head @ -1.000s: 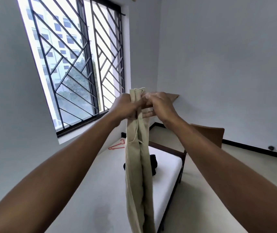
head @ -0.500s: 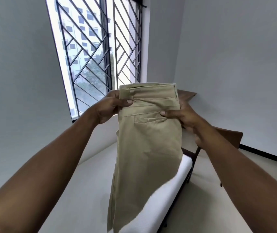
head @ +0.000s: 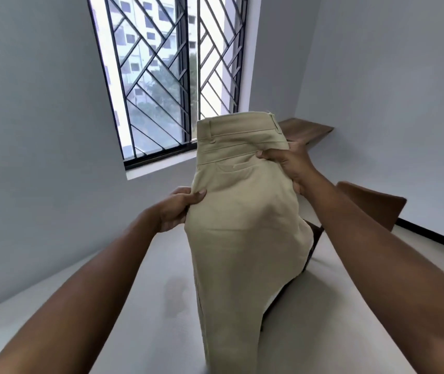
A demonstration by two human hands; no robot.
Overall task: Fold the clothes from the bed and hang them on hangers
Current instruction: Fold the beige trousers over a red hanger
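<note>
Head view: left hand (head: 174,210), right hand (head: 291,166) each pinch beige trousers (head: 242,228) (waistband up); bed (head: 134,306) below.

Both arms are bare to the frame edge: left forearm (head: 88,298) at 7 o'clock, right forearm (head: 382,255) at 4 o'clock. The left hand (head: 173,211) and right hand (head: 293,168) are bare too; left thumb nail is short, rounded.

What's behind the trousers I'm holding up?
Past their edges show the window, a wooden shelf and the bed. Whatever lies on the bed directly behind the trousers is covered.
</note>
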